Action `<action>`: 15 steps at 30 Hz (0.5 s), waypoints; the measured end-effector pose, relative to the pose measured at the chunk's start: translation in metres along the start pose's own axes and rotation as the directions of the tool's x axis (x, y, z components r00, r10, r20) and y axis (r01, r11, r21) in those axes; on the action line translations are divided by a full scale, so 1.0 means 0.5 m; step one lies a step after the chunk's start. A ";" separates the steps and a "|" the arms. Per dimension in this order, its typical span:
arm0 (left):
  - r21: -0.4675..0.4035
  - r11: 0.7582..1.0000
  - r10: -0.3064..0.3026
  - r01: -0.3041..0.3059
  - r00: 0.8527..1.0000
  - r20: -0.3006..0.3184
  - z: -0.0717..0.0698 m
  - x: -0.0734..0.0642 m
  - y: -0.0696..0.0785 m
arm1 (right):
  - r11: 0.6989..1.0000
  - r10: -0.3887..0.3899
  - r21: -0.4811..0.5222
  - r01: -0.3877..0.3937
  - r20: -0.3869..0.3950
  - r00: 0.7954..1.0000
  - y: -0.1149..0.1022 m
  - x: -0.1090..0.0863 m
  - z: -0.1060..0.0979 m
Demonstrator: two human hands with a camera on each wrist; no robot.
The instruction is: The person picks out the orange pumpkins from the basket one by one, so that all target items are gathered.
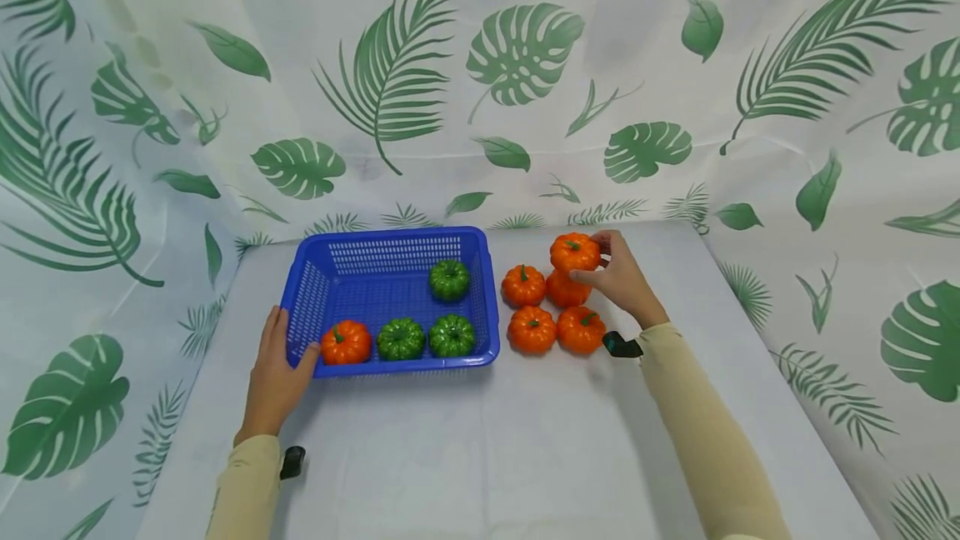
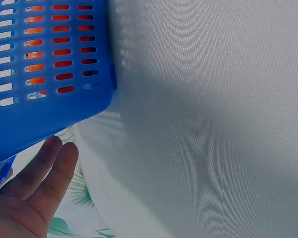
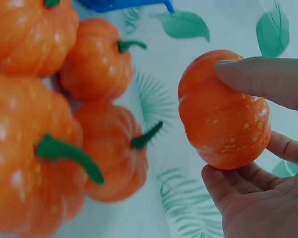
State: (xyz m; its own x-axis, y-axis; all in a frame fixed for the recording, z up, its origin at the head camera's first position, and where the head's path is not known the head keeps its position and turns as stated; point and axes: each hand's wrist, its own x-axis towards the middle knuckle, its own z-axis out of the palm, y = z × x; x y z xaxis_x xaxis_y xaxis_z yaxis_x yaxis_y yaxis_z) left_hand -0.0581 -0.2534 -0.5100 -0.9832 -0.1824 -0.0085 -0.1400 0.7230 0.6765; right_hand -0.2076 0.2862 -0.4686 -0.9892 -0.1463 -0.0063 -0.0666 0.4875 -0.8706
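My right hand (image 1: 621, 277) pinches an orange mini pumpkin (image 3: 226, 116) between thumb and fingers. In the head view this pumpkin overlaps another orange pumpkin (image 1: 566, 290); the right wrist view shows it apart from the others. Close by sit more orange pumpkins with green stems (image 1: 533, 330). A blue perforated basket (image 1: 390, 232) stands to their left. Inside it are an orange pumpkin (image 1: 347, 343) at the front left and three green pumpkins (image 1: 401, 339). My left hand (image 1: 276, 377) rests at the basket's front left corner, thumb by the front rim, straight fingers along the outside.
A pale cloth (image 1: 450, 457) covers the table. Behind and at both sides hang white sheets (image 1: 420, 190) printed with green leaves. The basket's right wall stands close to the loose orange pumpkins.
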 end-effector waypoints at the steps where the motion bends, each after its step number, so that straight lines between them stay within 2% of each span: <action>1: -0.002 1.000 0.001 -0.001 1.000 0.000 0.000 0.000 0.000 | 1.000 0.012 -0.003 -0.012 -0.007 1.000 0.004 -0.003 -0.005; 15: -0.009 1.000 0.004 -0.004 1.000 -0.014 0.001 -0.001 0.001 | 0.985 0.174 0.008 -0.174 -0.099 0.980 0.069 -0.047 -0.061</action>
State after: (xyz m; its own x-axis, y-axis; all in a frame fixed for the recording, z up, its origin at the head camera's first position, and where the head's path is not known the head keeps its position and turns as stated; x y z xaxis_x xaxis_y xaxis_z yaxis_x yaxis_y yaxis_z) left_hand -0.0576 -0.2526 -0.5100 -0.9820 -0.1889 0.0046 -0.1348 0.7178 0.6831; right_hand -0.1906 0.3324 -0.4834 -0.9937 0.0265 -0.1093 0.1079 0.4988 -0.8600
